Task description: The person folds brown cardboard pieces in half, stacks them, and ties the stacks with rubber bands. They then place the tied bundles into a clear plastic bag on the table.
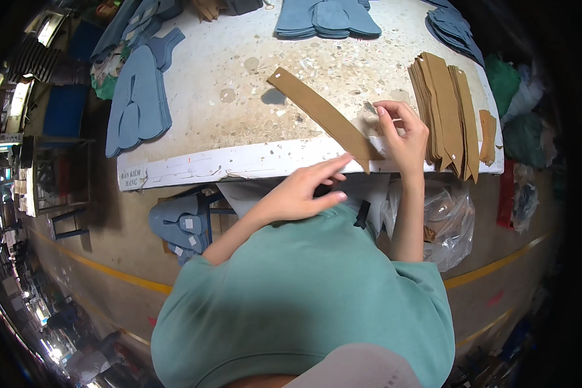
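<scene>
Handling the brown strip [322, 118], at twelve o'clock on the surface [204, 84], seems in hand: the left grip [302, 192] is open at its five-o'clock end, whether the right grip [404, 137] pinches anything I cannot tell, and lifting would call for a pinch.

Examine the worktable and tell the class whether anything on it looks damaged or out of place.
The pale tabletop looks damaged: brownish blotches and a dark patch interrupt its surface. One brown strip also stands out, lying slanted and apart from the stacked brown strips at right.
</scene>
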The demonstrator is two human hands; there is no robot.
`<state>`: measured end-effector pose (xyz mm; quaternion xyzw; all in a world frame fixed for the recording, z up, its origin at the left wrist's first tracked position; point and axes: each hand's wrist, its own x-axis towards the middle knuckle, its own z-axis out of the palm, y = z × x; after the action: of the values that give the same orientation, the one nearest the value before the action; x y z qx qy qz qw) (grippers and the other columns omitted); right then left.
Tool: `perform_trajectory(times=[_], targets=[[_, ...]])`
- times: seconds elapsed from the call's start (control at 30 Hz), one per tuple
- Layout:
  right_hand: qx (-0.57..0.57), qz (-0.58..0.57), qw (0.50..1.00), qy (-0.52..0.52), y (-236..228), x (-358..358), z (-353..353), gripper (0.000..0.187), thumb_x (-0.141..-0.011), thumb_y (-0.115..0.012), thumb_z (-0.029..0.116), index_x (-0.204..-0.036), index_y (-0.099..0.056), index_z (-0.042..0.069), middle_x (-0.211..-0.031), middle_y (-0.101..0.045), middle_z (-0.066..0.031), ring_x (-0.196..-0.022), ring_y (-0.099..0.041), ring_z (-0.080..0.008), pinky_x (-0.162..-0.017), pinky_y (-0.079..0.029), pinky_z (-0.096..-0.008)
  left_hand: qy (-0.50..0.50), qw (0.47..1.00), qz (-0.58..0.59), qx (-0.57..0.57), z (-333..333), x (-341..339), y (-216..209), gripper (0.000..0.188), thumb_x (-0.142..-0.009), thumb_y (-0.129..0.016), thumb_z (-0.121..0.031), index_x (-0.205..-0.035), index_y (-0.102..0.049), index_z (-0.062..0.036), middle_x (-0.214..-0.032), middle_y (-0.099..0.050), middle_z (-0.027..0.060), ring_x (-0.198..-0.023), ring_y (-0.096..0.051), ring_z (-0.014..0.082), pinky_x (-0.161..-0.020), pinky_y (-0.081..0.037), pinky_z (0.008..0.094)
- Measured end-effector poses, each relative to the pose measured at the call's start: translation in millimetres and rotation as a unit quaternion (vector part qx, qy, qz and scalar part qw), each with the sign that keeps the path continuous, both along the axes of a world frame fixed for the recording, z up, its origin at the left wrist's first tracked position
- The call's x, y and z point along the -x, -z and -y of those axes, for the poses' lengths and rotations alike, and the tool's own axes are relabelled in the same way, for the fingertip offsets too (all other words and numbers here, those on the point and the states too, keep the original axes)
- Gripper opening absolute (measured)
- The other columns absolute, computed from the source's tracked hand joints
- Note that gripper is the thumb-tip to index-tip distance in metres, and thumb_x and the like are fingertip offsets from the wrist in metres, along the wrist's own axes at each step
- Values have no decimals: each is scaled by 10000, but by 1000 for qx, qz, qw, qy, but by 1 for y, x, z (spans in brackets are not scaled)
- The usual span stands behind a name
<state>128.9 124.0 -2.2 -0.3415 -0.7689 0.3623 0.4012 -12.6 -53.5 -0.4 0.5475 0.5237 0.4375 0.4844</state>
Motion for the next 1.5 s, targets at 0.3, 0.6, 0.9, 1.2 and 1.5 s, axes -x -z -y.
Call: perform_trajectory(times=[0.3,0.6,0.9,1.2,1.5], targets=[[-123,204,968,-83,4,-10,42,636,-698,-766,242,-1282,-552,110,-1211,-541,-139,-1127,-493,-314,-940,-411,-412,117,880,-440,-136,-107,131,-10,745,-621,-807,-294,-1302,-541,-149,-1402,-439,69,-1296,-386,294,-1090,-288,422],[-115,145,981,-61,16,7,53,545,-708,-762,176,-1220,-596,84,-1093,-575,-112,-1004,-525,-287,-877,-442,-363,122,907,-377,-143,-109,129,2,437,-688,-788,-300,-1061,-629,-137,-1116,-580,29,-1118,-501,216,-1044,-275,407],[-81,153,983,-66,11,25,29,258,-757,-727,175,-968,-668,39,-900,-581,-99,-897,-544,-284,-827,-433,-385,116,919,-350,-140,-104,137,-3,190,-768,-741,-196,-875,-617,-100,-870,-618,10,-849,-560,189,-934,-361,354],[-37,148,988,-30,0,27,-2,243,-802,-669,127,-1038,-671,70,-846,-639,-113,-816,-616,-279,-792,-438,-388,-42,973,-225,0,-102,168,-9,163,-852,-652,-107,-1011,-657,-74,-830,-657,10,-772,-594,99,-721,-470,246],[-118,243,963,-7,6,35,2,528,-824,-671,229,-1271,-517,-5,-1259,-542,-167,-1257,-436,-352,-1011,-372,-448,-92,874,-433,-201,-99,140,7,171,-851,-595,-77,-1017,-637,-66,-1038,-563,118,-978,-562,283,-857,-459,355]])
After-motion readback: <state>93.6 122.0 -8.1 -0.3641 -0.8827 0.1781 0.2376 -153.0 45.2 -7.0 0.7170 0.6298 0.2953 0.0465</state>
